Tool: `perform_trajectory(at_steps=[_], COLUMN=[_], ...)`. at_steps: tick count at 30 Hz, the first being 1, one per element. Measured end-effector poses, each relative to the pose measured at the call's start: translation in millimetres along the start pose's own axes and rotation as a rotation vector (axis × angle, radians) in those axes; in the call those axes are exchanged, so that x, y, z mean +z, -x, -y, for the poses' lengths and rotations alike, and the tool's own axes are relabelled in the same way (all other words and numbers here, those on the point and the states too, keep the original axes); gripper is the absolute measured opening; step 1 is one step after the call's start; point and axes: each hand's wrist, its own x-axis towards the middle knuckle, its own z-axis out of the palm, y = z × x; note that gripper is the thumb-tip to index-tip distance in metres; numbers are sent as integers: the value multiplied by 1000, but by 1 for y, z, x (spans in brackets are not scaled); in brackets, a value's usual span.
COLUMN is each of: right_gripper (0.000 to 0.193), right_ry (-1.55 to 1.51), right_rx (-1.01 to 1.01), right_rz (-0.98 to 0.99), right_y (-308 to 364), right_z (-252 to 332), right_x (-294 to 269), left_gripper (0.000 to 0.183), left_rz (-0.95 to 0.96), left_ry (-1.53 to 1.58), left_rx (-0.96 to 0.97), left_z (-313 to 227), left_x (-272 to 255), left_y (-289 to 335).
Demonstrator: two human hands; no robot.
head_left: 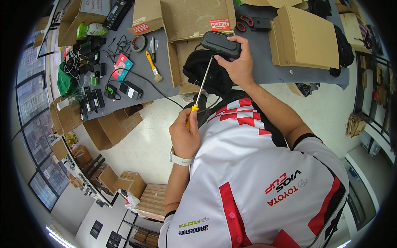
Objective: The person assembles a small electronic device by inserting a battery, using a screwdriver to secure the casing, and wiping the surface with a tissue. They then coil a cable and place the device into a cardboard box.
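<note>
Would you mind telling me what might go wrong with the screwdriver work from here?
The screwdriver in the left hand points toward the right hand; its tip lies close to the right thumb, so a slip might jab it.

The black device appears to be held by the right hand alone, so a hard push could twist it loose.

A dark cable runs close by the left hand and might snag.

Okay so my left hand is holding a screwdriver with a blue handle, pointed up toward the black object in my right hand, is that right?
Not quite: the head view shows that the screwdriver has a yellow handle, not blue. Your left hand holds it, pointed toward the black object in your right hand.
</note>
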Motion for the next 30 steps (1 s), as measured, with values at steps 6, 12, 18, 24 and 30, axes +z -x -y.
perform_trajectory(at_steps=[6,12,18,24,30], right_gripper=[60,57,56,56,54], right_ry=[206,274,275,309,296], right_rx=[-159,-257,-269,-295,-283], right_rz=[10,44,32,30,31], right_y=[1,1,-1,0,-2], right_z=[6,5,1,4,8], right_x=[-1,-3,-7,-5,-4], left_gripper=[36,24,20,25,19], left_rz=[284,174,-385,57,198], left_ry=[569,448,-404,-309,651], left_rx=[-453,-284,444,136,-419], left_z=[-1,3,1,12,15], left_x=[-14,-18,3,-4,-7], left_y=[-9,-14,-10,-12,-23])
